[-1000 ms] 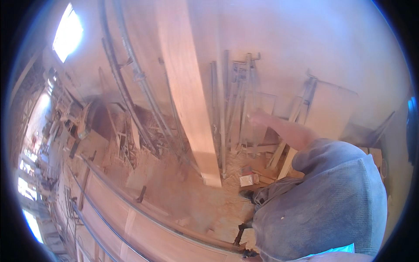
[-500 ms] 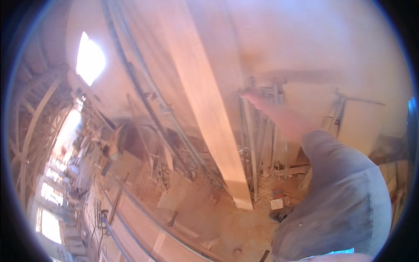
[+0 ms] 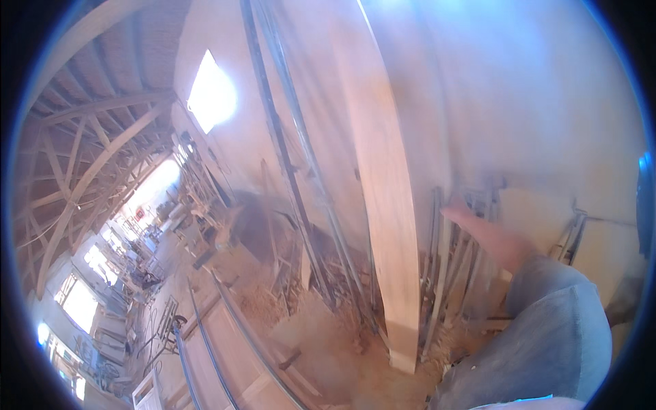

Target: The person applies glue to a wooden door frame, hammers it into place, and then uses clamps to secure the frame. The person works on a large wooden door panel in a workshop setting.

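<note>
My right arm in a grey-blue sleeve reaches up and forward from the lower right. My right hand (image 3: 459, 213) is blurred and sits at the tops of several long metal bar clamps (image 3: 443, 273) that lean against the pale wall. Whether its fingers grip one I cannot tell. Just left of the clamps a tall, wide wooden plank (image 3: 386, 205) stands nearly upright against the wall, its foot on the floor. My left hand is not in view.
Long dark metal bars (image 3: 290, 171) lean on the wall left of the plank. Sawdust and wood scraps (image 3: 321, 335) cover the floor. A long workpiece with rails (image 3: 225, 328) runs along the lower left. Pale boards (image 3: 540, 219) lean at the right.
The view has tilted upward and to the left, showing more wall and roof beams. My right arm has stretched farther up and forward to the clamp tops.
</note>
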